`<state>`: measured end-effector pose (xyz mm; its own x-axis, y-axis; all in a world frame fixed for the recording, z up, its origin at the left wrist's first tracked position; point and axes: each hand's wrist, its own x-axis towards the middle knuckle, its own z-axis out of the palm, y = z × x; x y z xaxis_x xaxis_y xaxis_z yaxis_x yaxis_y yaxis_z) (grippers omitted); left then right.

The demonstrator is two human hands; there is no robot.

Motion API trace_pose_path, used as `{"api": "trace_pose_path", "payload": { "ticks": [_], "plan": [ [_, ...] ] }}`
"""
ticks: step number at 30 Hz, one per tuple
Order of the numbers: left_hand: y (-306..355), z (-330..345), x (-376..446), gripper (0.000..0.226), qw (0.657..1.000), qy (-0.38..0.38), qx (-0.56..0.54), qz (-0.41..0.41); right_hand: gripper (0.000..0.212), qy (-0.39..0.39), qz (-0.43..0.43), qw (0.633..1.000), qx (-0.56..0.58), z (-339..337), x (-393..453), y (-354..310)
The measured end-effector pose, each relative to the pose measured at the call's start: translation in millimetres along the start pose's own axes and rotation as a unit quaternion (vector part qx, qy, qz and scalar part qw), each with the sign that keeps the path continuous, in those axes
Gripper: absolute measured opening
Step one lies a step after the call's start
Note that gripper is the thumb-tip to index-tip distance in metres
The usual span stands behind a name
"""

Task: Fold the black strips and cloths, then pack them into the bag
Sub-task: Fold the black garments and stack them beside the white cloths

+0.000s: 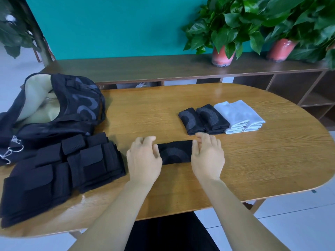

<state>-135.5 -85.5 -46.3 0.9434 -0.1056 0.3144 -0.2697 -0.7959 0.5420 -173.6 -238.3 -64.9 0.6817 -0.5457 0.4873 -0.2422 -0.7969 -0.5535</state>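
Both hands rest on the wooden table (253, 160), the left hand (143, 158) and right hand (208, 156) with relaxed fingers touching either end of a folded black cloth (175, 151) between them. Beyond the right hand lie folded black cloths (203, 118) and white cloths (239, 115); left of the left hand sit black strips (59, 171) and the open bag (54, 105).

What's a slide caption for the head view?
Both hands fold a black cloth beside folded cloths, strips and open bag.
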Motion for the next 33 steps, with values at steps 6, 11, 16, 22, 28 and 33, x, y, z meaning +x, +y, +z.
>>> {"api": "trace_pose_path", "payload": {
  "ticks": [6, 11, 16, 22, 28, 33],
  "plan": [
    [13.2, 5.3, -14.6, 0.057, 0.963, -0.164, 0.160, 0.141, 0.072, -0.254, -0.286, 0.913, -0.140, -6.8, -9.0, -8.3],
    [2.4, 8.0, -27.7, 0.056, 0.938, -0.227, 0.234, 0.114, 0.081, -0.332, -0.237, 0.892, -0.196, -7.5, -16.5, 13.4],
    [-0.7, 4.4, -29.0, 0.055, 0.941, -0.235, 0.226, 0.096, 0.085, -0.340, -0.204, 0.900, -0.181, -12.5, -19.1, 14.6],
    [-1.9, -5.0, -20.4, 0.050, 0.959, -0.244, 0.132, 0.061, 0.053, -0.332, -0.156, 0.923, -0.114, -25.7, -9.1, 8.2],
    [7.1, -12.5, -0.4, 0.033, 0.990, -0.105, 0.038, -0.089, 0.035, -0.207, -0.103, 0.970, -0.081, -23.6, 17.7, -5.2],
    [3.6, 2.5, 7.0, 0.039, 0.970, -0.131, 0.140, -0.148, 0.036, -0.271, -0.075, 0.948, -0.146, -12.2, 28.2, -8.6]
  ]
}}
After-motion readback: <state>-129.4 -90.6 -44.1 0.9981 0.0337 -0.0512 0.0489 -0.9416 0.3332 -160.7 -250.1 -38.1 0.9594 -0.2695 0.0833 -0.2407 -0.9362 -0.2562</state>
